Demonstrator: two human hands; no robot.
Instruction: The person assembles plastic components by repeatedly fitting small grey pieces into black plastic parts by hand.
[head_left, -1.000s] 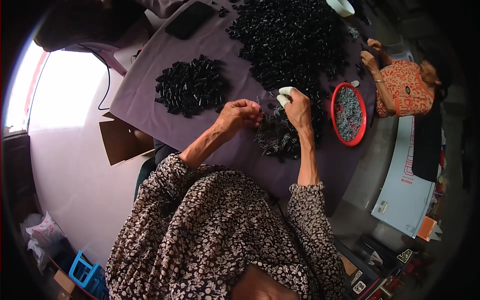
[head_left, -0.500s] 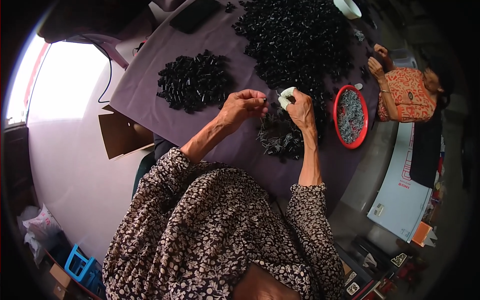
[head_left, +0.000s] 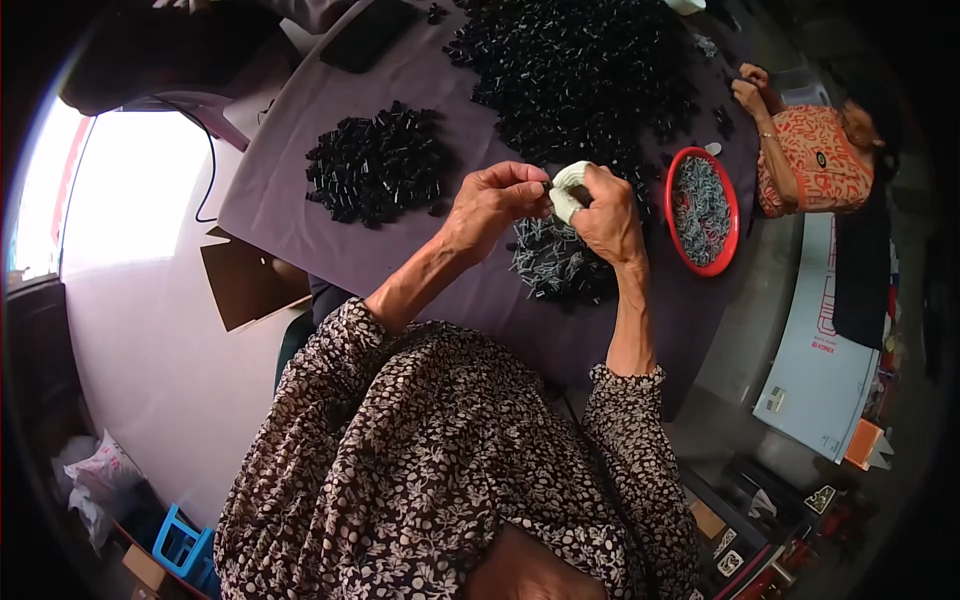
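My left hand [head_left: 492, 208] pinches a small black piece between thumb and forefinger. Touching or almost touching it, my right hand [head_left: 610, 222] has its fingers closed, with a white wrap [head_left: 570, 190] on the finger end. Whatever the right fingertips hold is hidden. Just below the hands lies a heap of thin grey pins [head_left: 555, 258] mixed with dark pieces. Beyond the hands spreads a large pile of small black pieces [head_left: 580, 85]. A smaller pile of black pieces [head_left: 375, 165] sits to the left of my left hand.
A red bowl [head_left: 734, 225] of grey pins stands at the right on the purple tablecloth [head_left: 275, 190]. Across the right edge, another person [head_left: 815, 155] in an orange patterned top works with both hands. An open cardboard box [head_left: 245, 280] is beside the table's left edge.
My two hands have come together; the gap between their fingertips has closed. The left hand moved slightly right, still pinching the black piece. The whole view has shifted a little.
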